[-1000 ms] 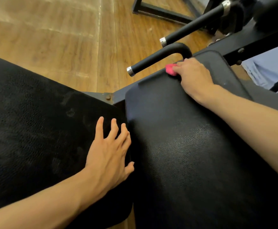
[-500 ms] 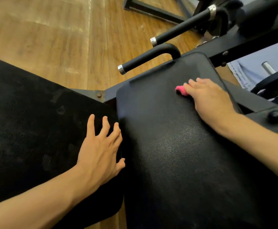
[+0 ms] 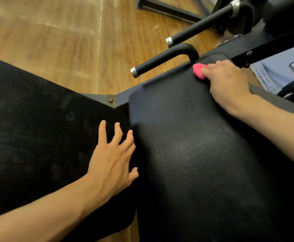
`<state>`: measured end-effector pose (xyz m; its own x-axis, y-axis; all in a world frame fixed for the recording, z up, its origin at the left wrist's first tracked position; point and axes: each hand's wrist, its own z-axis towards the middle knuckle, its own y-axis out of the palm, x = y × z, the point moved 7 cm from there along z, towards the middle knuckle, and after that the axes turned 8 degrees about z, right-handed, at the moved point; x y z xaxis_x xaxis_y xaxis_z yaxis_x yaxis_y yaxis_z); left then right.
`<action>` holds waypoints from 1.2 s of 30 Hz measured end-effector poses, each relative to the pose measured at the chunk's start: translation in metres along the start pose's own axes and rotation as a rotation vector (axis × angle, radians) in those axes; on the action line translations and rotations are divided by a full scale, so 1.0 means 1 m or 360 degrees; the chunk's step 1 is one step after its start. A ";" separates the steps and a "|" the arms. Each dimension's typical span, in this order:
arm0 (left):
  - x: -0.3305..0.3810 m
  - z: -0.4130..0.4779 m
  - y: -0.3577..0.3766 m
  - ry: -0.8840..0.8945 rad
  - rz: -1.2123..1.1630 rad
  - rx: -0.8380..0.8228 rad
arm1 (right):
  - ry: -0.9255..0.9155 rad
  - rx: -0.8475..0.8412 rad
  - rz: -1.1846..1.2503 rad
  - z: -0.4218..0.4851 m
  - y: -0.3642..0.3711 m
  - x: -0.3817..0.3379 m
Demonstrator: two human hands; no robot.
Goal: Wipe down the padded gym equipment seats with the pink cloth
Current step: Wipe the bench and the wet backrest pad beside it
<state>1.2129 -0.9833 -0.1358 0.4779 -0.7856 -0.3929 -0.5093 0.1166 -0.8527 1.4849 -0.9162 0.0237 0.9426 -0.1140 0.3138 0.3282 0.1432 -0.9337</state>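
Your right hand (image 3: pixel 227 84) presses the pink cloth (image 3: pixel 199 71) against the far end of the right seat pad (image 3: pixel 204 154), just below the curved black handle (image 3: pixel 163 61); the grip is closed over the bunched cloth, most of which is hidden under your fingers. Your left hand (image 3: pixel 113 161) lies flat with fingers spread on the left seat pad (image 3: pixel 29 137), at its inner edge, holding nothing. Judging by the surfaces, 1 of the 2 pads in view is under way: the right pad looks smooth with a sheen across its middle, while the left pad shows dull smudges and marks and appears not yet wiped. The far corner near the black frame (image 3: pixel 265 44) seems the current stroke's reach; the whole left pad is probably what remains, and any other seats lie out of view
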 end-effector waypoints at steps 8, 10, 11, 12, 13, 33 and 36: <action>-0.001 -0.001 -0.001 0.0001 0.0020 -0.0013 | -0.0109 0.0026 0.0150 -0.145 -0.038 0.003; -0.002 0.000 -0.002 0.0008 0.0026 -0.0017 | -0.0106 0.0022 0.0148 -0.126 -0.035 0.009; -0.002 0.000 -0.002 0.0012 0.0024 -0.0022 | -0.0090 0.0005 0.0101 -0.108 -0.031 0.013; -0.003 0.000 -0.001 0.0010 0.0021 -0.0026 | -0.0072 -0.0009 0.0039 -0.086 -0.024 0.017; -0.003 0.000 -0.001 0.0008 0.0018 -0.0023 | -0.0046 -0.0024 -0.0025 -0.062 -0.017 0.023; 0.000 -0.001 -0.002 -0.0007 0.0039 -0.0019 | -0.0006 0.0016 0.0181 -0.149 -0.031 0.018; 0.000 -0.002 -0.002 -0.0004 0.0030 -0.0006 | -0.0063 -0.0012 0.0148 -0.132 -0.032 0.013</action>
<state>1.2128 -0.9847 -0.1332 0.4701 -0.7816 -0.4100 -0.5211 0.1291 -0.8437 1.4783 -1.0520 0.0345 0.9707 -0.0616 0.2322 0.2388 0.1442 -0.9603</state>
